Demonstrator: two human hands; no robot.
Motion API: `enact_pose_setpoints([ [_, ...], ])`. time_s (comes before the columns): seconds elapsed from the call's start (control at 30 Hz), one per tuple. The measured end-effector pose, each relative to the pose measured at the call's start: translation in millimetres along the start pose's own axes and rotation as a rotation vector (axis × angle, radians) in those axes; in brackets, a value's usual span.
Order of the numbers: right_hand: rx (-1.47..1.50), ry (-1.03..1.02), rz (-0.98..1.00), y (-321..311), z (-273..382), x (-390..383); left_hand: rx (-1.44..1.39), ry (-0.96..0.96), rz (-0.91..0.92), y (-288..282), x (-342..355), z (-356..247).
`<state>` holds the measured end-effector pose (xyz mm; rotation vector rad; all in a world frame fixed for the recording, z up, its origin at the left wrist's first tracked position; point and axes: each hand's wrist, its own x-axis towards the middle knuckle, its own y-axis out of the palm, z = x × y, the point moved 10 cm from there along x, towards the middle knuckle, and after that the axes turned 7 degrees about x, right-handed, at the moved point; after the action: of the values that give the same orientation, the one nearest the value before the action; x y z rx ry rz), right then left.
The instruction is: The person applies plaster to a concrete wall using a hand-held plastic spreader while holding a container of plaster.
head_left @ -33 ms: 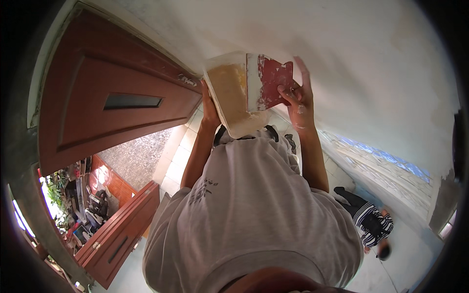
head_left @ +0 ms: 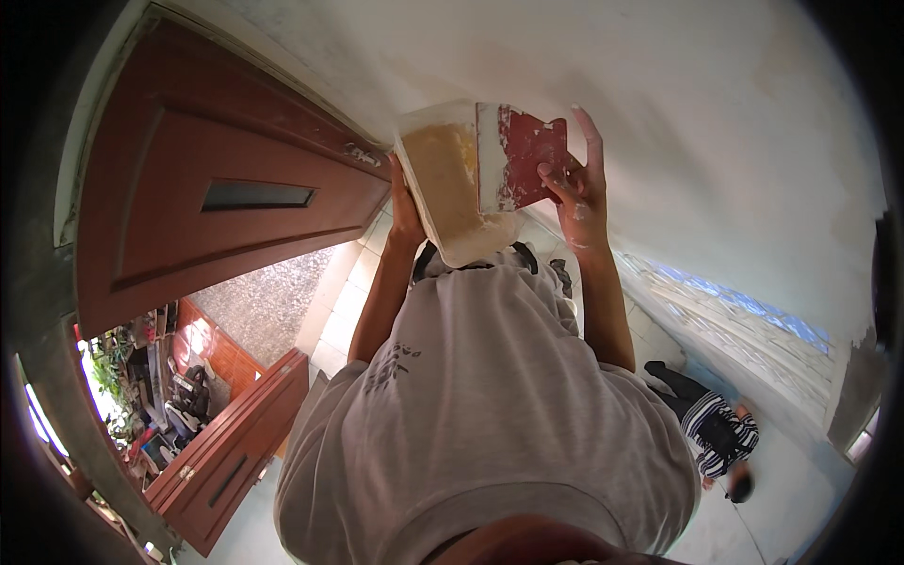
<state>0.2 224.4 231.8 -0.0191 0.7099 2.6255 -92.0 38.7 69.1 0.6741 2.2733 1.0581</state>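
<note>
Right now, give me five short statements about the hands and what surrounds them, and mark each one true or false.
1. The right hand holds a red scraper. True.
2. The left hand is on a door handle. False: it holds the side of a pale tub.
3. In this view, the scraper's pale blade overlaps the tub. True.
4. The wearer has on a black shirt. False: it is a grey shirt.
5. A person in a striped top shows at the upper left. False: that person is at the lower right.
</note>
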Motion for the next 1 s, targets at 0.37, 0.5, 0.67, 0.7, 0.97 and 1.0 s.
enact_pose_setpoints([
  [0.37, 0.011, -0.192, 0.172, 22, 4, -7, -0.049, -0.071, -0.005, -2, 10, 6],
  [0.5, -0.016, -0.088, -0.041, -7, -16, -10, -0.104, -0.085, 0.036, 18, 11, 4],
  [0.67, 0.379, 0.103, 0.063, -17, -29, -12, 0.004, -0.156, -0.054, 26, 7, 6],
  [0.7, 0.379, 0.103, 0.062, -18, -26, -12, 0.033, -0.151, -0.038, 28, 6, 5],
  [0.97, 0.278, 0.079, -0.103, -21, 7, -20, 0.102, -0.179, -0.019, 35, -7, 6],
  [1.0, 0.278, 0.084, -0.099, -31, 2, -20, 0.11, -0.187, -0.023, 35, -10, 6],
])
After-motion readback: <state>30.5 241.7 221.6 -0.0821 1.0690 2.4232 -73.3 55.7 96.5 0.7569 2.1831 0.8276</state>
